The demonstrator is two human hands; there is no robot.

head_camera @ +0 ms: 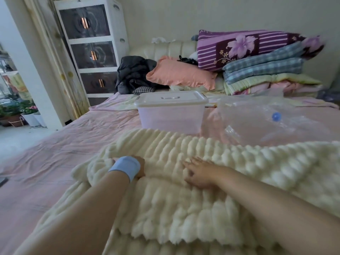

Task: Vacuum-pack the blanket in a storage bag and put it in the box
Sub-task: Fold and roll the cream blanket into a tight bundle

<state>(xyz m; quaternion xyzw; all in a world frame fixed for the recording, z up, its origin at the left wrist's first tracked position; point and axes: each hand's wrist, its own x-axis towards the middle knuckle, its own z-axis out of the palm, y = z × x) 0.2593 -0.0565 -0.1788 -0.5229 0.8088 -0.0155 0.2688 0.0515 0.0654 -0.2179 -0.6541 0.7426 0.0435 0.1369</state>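
Ahead, a lidded translucent plastic box (171, 116) and clear plastic bag (257, 124) lie past our cream ribbed blanket (184, 208); right fingers (191, 163) splay flat, while we cannot tell the fingers of our left hand (140, 166).

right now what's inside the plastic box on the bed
The box has its lid on. Through the cloudy walls only a pink tint shows, no shape of contents. Its lower front edge is partly hidden by the blanket.

Two bare forearms are seen from the wearer's own viewpoint. A wide pale blue fabric wristband (125, 167), soft and rounded at its corners, wraps the wrist of the left hand (140, 167). The right hand (200, 174) and its wrist are bare.
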